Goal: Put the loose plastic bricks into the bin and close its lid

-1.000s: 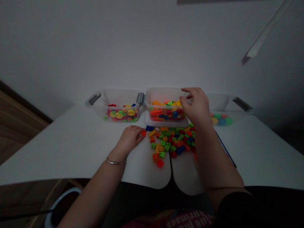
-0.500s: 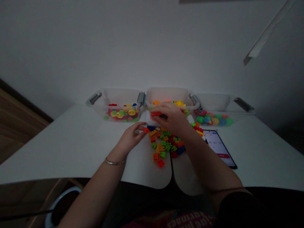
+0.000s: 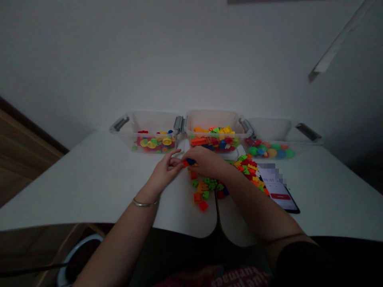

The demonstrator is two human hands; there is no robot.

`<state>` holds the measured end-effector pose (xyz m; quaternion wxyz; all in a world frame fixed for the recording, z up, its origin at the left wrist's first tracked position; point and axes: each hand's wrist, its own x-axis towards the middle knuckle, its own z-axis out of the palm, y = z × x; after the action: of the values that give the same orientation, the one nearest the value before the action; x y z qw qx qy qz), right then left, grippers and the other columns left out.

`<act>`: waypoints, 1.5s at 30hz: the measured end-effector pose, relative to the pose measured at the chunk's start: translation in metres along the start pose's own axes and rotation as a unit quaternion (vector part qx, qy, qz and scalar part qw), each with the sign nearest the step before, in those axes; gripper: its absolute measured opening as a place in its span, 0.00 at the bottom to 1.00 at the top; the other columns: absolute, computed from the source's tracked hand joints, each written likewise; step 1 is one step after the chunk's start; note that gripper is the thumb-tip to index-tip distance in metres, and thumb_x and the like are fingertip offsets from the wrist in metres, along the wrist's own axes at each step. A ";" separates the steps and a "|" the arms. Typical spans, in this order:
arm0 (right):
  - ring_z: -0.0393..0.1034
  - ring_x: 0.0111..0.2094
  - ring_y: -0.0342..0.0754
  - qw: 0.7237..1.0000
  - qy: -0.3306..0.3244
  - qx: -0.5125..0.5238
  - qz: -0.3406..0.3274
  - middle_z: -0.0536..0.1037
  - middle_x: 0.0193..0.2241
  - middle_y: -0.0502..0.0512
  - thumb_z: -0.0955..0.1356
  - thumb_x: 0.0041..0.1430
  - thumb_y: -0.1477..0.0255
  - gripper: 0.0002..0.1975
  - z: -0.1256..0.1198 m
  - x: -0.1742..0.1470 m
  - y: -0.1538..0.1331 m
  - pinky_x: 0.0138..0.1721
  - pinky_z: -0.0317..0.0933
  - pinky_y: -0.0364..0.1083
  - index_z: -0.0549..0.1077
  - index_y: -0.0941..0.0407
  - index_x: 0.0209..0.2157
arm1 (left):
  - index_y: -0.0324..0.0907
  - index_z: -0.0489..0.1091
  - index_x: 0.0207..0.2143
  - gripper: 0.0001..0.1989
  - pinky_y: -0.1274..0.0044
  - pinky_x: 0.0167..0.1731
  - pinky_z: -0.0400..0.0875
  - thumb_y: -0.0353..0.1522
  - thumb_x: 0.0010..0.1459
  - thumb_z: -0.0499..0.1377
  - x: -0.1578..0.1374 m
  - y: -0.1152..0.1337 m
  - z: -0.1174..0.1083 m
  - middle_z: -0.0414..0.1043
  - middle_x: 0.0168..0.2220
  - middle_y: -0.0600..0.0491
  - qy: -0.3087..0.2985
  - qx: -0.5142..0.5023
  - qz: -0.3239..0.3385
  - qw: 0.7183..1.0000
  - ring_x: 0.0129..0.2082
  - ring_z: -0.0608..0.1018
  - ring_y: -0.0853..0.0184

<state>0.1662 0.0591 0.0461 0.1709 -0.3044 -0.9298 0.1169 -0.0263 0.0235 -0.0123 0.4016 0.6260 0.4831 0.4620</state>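
Nearest me: the white surface (image 3: 119, 187), its two rounded near corners parted by a dark gap. On it, left of the gap, a lone red-orange brick (image 3: 203, 205) lies at the near tip of a loose heap of toy building bricks (image 3: 212, 184), mostly green, orange and red. My right forearm crosses above the heap, hiding part of it. Right of the heap, a smartphone (image 3: 281, 195) lies face up, screen lit.

Silver bangle (image 3: 145, 203) on my left wrist. My left hand (image 3: 163, 173) pinches a small orange-red brick (image 3: 185, 164) between thumb and finger, at the heap's far left edge. My right hand (image 3: 206, 161) curls in from the right, fingertips at a dark blue brick (image 3: 190, 161) just beside the orange-red one; cannot tell whether it is gripped.

Farther: three clear plastic boxes in a row. Left box (image 3: 131, 137), small round colored pieces; middle box (image 3: 214, 119), more bricks; right box (image 3: 299, 147), colored round pieces. Far side: plain pale wall (image 3: 179, 59).
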 end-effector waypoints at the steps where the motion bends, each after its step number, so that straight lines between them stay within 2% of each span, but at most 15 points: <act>1: 0.72 0.50 0.52 1.000 -0.003 -0.003 -0.002 0.81 0.45 0.57 0.71 0.58 0.78 0.16 0.001 0.000 0.000 0.53 0.62 0.51 0.78 0.54 0.49 | 0.43 0.63 0.60 0.31 0.76 0.33 0.72 0.43 0.57 0.63 0.000 0.001 0.000 0.78 0.38 0.50 -0.001 -0.001 -0.004 1.000 0.34 0.79 0.66; 10: 0.74 0.45 0.52 0.999 0.003 -0.024 -0.032 0.81 0.42 0.57 0.70 0.59 0.75 0.12 0.006 0.000 0.005 0.48 0.64 0.50 0.79 0.54 0.45 | 0.41 0.63 0.61 0.32 0.71 0.37 0.75 0.43 0.57 0.63 -0.001 0.001 -0.001 0.80 0.40 0.46 -0.014 0.024 -0.007 1.000 0.38 0.81 0.61; 15: 0.73 0.44 0.51 0.998 0.043 -0.046 0.002 0.81 0.41 0.56 0.69 0.59 0.74 0.11 -0.008 -0.005 0.003 0.46 0.64 0.49 0.79 0.54 0.43 | 0.41 0.62 0.62 0.29 0.68 0.44 0.76 0.44 0.62 0.58 -0.001 0.000 -0.003 0.79 0.46 0.43 -0.017 0.072 0.035 0.997 0.45 0.81 0.60; 19: 0.73 0.43 0.51 0.989 0.131 -0.057 0.032 0.81 0.41 0.57 0.68 0.59 0.72 0.10 -0.030 -0.014 0.006 0.46 0.63 0.49 0.78 0.56 0.42 | 0.40 0.66 0.59 0.25 0.65 0.49 0.74 0.42 0.64 0.56 0.002 -0.004 -0.005 0.78 0.50 0.42 -0.005 0.167 0.092 0.982 0.50 0.78 0.57; 22: 0.73 0.43 0.52 0.973 0.218 -0.065 0.043 0.81 0.41 0.58 0.68 0.59 0.71 0.10 -0.047 -0.021 0.012 0.47 0.64 0.51 0.78 0.56 0.42 | 0.40 0.70 0.55 0.21 0.61 0.55 0.70 0.38 0.63 0.57 0.006 -0.010 -0.007 0.77 0.51 0.43 0.006 0.283 0.144 0.948 0.52 0.77 0.55; 25: 0.73 0.41 0.51 0.947 0.309 -0.065 0.063 0.81 0.40 0.58 0.69 0.58 0.70 0.11 -0.058 -0.027 0.020 0.45 0.65 0.51 0.77 0.56 0.42 | 0.40 0.72 0.54 0.20 0.59 0.58 0.66 0.35 0.61 0.57 0.009 -0.014 -0.009 0.75 0.55 0.42 -0.010 0.367 0.174 0.914 0.55 0.75 0.54; 29: 0.71 0.33 0.47 0.898 0.421 -0.054 0.118 0.80 0.40 0.55 0.67 0.60 0.68 0.11 -0.066 -0.032 0.031 0.39 0.67 0.49 0.75 0.53 0.43 | 0.40 0.66 0.61 0.24 0.54 0.63 0.59 0.35 0.64 0.54 0.009 -0.016 -0.006 0.67 0.63 0.42 -0.062 0.400 0.170 0.898 0.64 0.68 0.52; 32: 0.70 0.31 0.46 0.876 0.458 -0.043 0.145 0.80 0.39 0.53 0.66 0.60 0.67 0.09 -0.066 -0.034 0.040 0.37 0.66 0.48 0.75 0.52 0.41 | 0.41 0.59 0.66 0.26 0.53 0.66 0.55 0.37 0.67 0.51 0.007 -0.017 0.000 0.59 0.68 0.42 -0.099 0.391 0.174 0.899 0.69 0.60 0.52; 34: 0.70 0.31 0.46 0.863 0.478 -0.041 0.158 0.80 0.38 0.53 0.66 0.60 0.67 0.08 -0.065 -0.034 0.047 0.37 0.66 0.48 0.74 0.52 0.40 | 0.42 0.58 0.67 0.26 0.54 0.66 0.54 0.37 0.68 0.50 0.006 -0.019 0.003 0.58 0.69 0.42 -0.112 0.392 0.175 0.896 0.70 0.57 0.53; 37: 0.70 0.32 0.48 0.856 0.482 -0.060 0.177 0.79 0.38 0.54 0.66 0.60 0.69 0.07 -0.061 -0.034 0.055 0.39 0.66 0.50 0.74 0.53 0.39 | 0.41 0.59 0.66 0.26 0.53 0.66 0.54 0.37 0.68 0.50 0.004 -0.023 0.006 0.58 0.68 0.42 -0.120 0.407 0.164 0.890 0.70 0.57 0.51; 41: 0.71 0.34 0.51 0.872 0.430 -0.111 0.204 0.79 0.37 0.56 0.65 0.59 0.70 0.08 -0.054 -0.032 0.062 0.44 0.65 0.53 0.75 0.54 0.37 | 0.41 0.64 0.64 0.24 0.52 0.65 0.55 0.36 0.68 0.50 0.004 -0.028 0.006 0.62 0.67 0.41 -0.099 0.421 0.178 0.884 0.69 0.59 0.51; 45: 0.73 0.37 0.53 0.885 0.390 -0.117 0.224 0.80 0.38 0.57 0.65 0.58 0.71 0.10 -0.049 -0.031 0.067 0.46 0.65 0.55 0.78 0.54 0.38 | 0.39 0.66 0.61 0.22 0.52 0.65 0.57 0.35 0.68 0.51 0.005 -0.026 0.004 0.64 0.65 0.41 -0.091 0.430 0.191 0.878 0.69 0.60 0.51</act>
<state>0.2441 0.0987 0.0616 0.4526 -0.5431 -0.7021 -0.0854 -0.0281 0.0337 -0.0371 0.0387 0.8562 0.4670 0.2175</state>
